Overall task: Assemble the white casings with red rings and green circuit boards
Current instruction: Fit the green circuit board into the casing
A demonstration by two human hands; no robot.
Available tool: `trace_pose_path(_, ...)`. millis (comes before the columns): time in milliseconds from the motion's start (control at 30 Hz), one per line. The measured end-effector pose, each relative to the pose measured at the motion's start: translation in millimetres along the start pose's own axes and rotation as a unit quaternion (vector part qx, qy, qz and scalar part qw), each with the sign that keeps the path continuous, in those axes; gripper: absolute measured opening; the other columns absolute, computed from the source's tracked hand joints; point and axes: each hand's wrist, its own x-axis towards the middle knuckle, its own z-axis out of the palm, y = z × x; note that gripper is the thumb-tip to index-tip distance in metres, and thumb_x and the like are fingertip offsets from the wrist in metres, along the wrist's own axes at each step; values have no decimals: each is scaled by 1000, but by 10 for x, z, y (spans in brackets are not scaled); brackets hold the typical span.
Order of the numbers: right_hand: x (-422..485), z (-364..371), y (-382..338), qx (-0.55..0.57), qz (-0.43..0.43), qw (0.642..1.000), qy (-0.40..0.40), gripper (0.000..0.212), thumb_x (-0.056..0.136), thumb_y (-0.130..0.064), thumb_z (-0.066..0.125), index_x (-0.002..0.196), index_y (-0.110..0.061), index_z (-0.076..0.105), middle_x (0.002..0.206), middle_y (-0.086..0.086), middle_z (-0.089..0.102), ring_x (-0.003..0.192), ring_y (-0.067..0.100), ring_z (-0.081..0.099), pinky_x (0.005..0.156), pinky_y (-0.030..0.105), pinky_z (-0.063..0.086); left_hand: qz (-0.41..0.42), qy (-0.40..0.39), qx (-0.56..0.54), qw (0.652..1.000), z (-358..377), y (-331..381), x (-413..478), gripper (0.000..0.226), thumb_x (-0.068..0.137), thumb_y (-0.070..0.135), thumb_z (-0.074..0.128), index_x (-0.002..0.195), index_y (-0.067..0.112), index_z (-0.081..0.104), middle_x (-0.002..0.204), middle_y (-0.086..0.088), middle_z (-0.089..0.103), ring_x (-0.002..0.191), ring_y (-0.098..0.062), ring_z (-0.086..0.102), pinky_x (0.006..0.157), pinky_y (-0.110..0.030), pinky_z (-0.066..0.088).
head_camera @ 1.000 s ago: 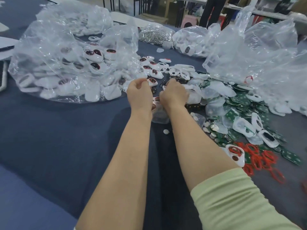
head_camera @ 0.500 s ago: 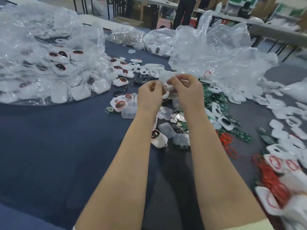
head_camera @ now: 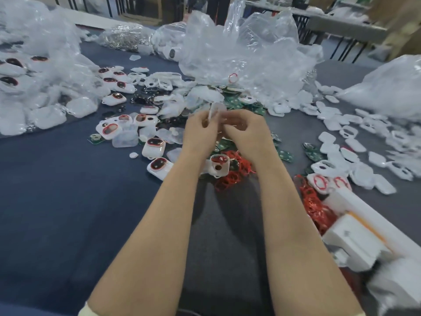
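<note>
Hands: my left hand (head_camera: 200, 133) and right hand (head_camera: 249, 132) meet above the counter (head_camera: 68, 201), fingers curled, both pinching one blurred white casing (head_camera: 216, 111) | red rings (head_camera: 232, 177) heaped below my wrists | green circuit boards (head_camera: 233, 103) just beyond my fingertips

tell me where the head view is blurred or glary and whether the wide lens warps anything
Head view: motion blur smears the white foam blocks at lower right and the white casing pinched between the left hand and right hand. Head view: pale sheen patches sit on the clear plastic bags. Head view: the wide lens stretches the forearms toward the bottom edge.
</note>
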Motion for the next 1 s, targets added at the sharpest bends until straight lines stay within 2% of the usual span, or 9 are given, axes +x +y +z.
trace_pose_path(67,-8,-65,28,-88,37,995,14,19,83,-8,61,97,-20,66,82,-10,63,78,8,59,72,20,47,-27,36,-43,998,-25,-23,22,26,102,13,41,81,15,56,89,-11,65,80,-22,68,78,-36,59)
trace_pose_path(200,-47,-130,44,-272,117,942,-157,17,84,-16,67,100,-17,70,97,4,67,81,16,58,64,23,43,-73,81,-117,987,-90,-66,80,24,104,16,35,87,13,53,83,-7,67,49,-3,59,49,-17,49)
trace_pose_path(267,-54,-101,23,-292,113,935,-169,18,86,-19,68,103,-16,71,101,5,68,84,17,57,68,24,42,-98,86,-142,981,-90,-68,90,22,103,19,36,93,11,54,83,-7,67,41,-3,46,43,-16,39)
trace_pose_path(400,-42,-52,55,-261,97,958,-68,18,90,-16,62,105,-12,73,105,8,69,93,20,61,76,21,41,-174,73,-288,939,-104,-11,103,36,103,34,34,90,9,57,75,-8,64,39,-4,35,38,-14,32)
trace_pose_path(600,-15,18,54,-4,98,993,72,23,87,-4,59,107,-15,61,86,9,71,79,20,70,79,37,57,-199,51,-389,898,-128,-28,69,23,100,21,48,94,1,57,89,-11,59,70,-13,57,56,-18,56)
trace_pose_path(733,4,106,-3,133,96,983,87,19,86,2,60,88,-17,56,76,11,70,65,13,70,67,28,59,-163,13,-340,926,-105,-46,57,15,93,8,59,106,1,58,88,-5,60,72,-9,61,63,-15,55)
trace_pose_path(833,4,185,14,155,82,975,134,15,85,2,61,81,-12,59,77,15,70,68,19,71,71,33,59,-139,42,-273,951,-68,-60,41,9,92,2,58,101,2,58,83,-6,64,72,-11,62,69,-18,55)
trace_pose_path(933,1,244,45,122,72,975,168,10,83,-2,64,81,-12,63,81,13,70,76,25,69,77,43,57,-48,77,-79,993,-25,-98,42,12,93,10,60,103,4,58,98,-13,65,91,-23,62,87,-32,53)
trace_pose_path(1000,7,258,54,118,69,972,189,11,83,-3,64,81,-14,62,80,10,69,76,25,69,77,43,57,11,77,-2,997,0,-93,12,15,91,16,63,103,7,59,100,-9,66,90,-18,61,85,-29,51)
